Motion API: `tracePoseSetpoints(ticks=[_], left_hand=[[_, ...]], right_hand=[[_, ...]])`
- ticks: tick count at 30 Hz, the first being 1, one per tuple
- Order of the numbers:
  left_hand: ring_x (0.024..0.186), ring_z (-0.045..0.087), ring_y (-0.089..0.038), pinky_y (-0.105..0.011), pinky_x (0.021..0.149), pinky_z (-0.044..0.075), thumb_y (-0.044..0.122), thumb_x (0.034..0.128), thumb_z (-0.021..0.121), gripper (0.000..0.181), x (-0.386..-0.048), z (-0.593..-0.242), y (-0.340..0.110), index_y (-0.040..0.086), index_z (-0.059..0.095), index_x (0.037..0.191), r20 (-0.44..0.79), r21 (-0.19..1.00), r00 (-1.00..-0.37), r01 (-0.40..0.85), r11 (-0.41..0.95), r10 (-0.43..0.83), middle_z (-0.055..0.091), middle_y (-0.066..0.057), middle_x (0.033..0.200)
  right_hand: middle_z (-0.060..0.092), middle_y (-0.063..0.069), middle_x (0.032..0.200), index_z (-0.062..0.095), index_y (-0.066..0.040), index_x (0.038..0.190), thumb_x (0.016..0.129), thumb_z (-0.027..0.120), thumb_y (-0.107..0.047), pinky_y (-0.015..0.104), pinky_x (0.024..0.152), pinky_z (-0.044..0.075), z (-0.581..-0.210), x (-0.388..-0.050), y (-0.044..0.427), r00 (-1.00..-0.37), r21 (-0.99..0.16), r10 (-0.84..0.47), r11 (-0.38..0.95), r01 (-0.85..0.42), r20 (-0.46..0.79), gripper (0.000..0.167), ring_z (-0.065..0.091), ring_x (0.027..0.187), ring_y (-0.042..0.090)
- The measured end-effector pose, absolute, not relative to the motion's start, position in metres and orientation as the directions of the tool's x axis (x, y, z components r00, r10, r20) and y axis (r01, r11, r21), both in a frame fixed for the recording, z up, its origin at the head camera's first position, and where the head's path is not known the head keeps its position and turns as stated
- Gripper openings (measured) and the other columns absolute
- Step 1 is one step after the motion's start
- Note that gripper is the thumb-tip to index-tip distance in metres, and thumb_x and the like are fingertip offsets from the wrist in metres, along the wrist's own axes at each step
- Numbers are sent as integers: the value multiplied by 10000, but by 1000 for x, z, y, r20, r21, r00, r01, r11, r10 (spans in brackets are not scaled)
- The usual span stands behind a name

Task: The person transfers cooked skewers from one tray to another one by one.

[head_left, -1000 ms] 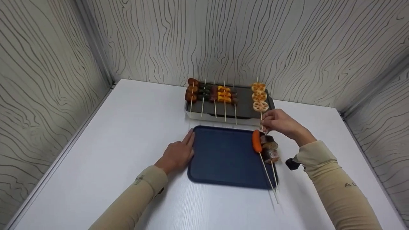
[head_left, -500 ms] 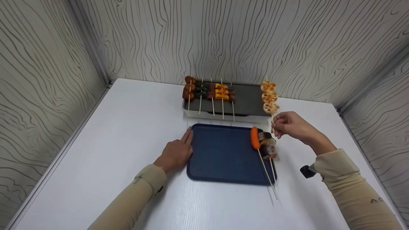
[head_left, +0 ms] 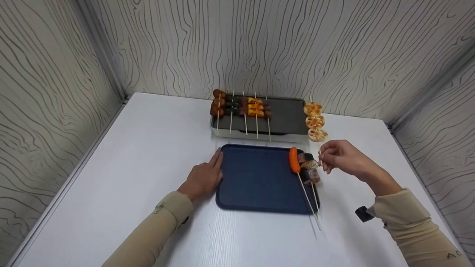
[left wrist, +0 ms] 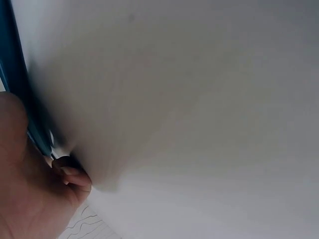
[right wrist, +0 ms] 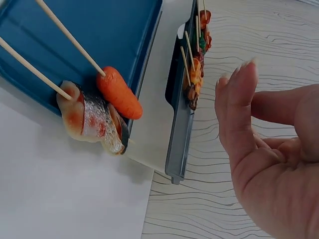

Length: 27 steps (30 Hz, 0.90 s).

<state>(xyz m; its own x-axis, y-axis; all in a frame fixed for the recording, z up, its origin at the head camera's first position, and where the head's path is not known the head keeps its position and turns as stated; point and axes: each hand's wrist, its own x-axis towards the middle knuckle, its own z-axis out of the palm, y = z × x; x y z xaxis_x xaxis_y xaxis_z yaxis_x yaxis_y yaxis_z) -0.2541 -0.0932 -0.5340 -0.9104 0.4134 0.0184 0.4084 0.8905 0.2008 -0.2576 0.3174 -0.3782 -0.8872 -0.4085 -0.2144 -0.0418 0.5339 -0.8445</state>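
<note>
My right hand [head_left: 341, 157] pinches the bare stick end of a lotus root skewer [head_left: 315, 121], held up beside the grill's right end. In the right wrist view that skewer is out of sight behind the fingers [right wrist: 239, 99]. My left hand [head_left: 203, 178] lies along the left edge of a dark blue tray [head_left: 256, 185], fingers pointing toward its far corner; in the left wrist view the hand [left wrist: 35, 194] touches the tray rim [left wrist: 15, 64]. On the tray's right side lie a sausage skewer [head_left: 294, 160] and a fish-chunk skewer [head_left: 310, 174], sticks overhanging the near edge.
Behind the tray stands a grill [head_left: 287, 116] with a dark plate. Several skewers lie on its left part, among them one with brown pieces [head_left: 218, 102] and one with yellow pieces [head_left: 255, 107]. Patterned walls [head_left: 230, 44] enclose the white table [head_left: 163, 133].
My right hand has lifted the lotus root skewer off the grill and carried it right and toward me. The left hand stays at the tray's edge.
</note>
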Motion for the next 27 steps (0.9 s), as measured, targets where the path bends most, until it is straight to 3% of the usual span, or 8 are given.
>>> tracePoseSetpoints(ticks=[8, 15, 27], left_hand=[[824, 623, -310, -445, 687, 540, 250, 1080, 386, 606, -253, -530, -92, -8, 246, 1610, 1, 202, -916, 393, 897, 402, 184, -127, 1702], [745, 592, -277, -418, 641, 538, 240, 1083, 388, 599, -251, -530, -93, -35, 254, 1598, 10, 179, -906, 419, 890, 424, 187, -161, 1695], [825, 622, -296, -429, 669, 544, 264, 1091, 356, 606, -253, -535, -93, -3, 220, 1617, 1, 170, -911, 406, 898, 412, 146, -123, 1711]], right_hand=[[646, 116, 788, 523, 119, 1111, 1024, 523, 5, 333, 666, 592, -387, -236, 312, -878, -843, -430, 535, -58, -212, 144, 643, 676, 177], [659, 154, 795, 533, 100, 1091, 1033, 551, -42, 366, 668, 597, -398, -222, 306, -869, -844, -433, 535, -36, -237, 154, 652, 663, 193], [656, 143, 781, 535, 100, 1045, 1021, 517, -2, 383, 644, 601, -421, -201, 296, -826, -860, -487, 510, -3, -285, 106, 650, 650, 163]])
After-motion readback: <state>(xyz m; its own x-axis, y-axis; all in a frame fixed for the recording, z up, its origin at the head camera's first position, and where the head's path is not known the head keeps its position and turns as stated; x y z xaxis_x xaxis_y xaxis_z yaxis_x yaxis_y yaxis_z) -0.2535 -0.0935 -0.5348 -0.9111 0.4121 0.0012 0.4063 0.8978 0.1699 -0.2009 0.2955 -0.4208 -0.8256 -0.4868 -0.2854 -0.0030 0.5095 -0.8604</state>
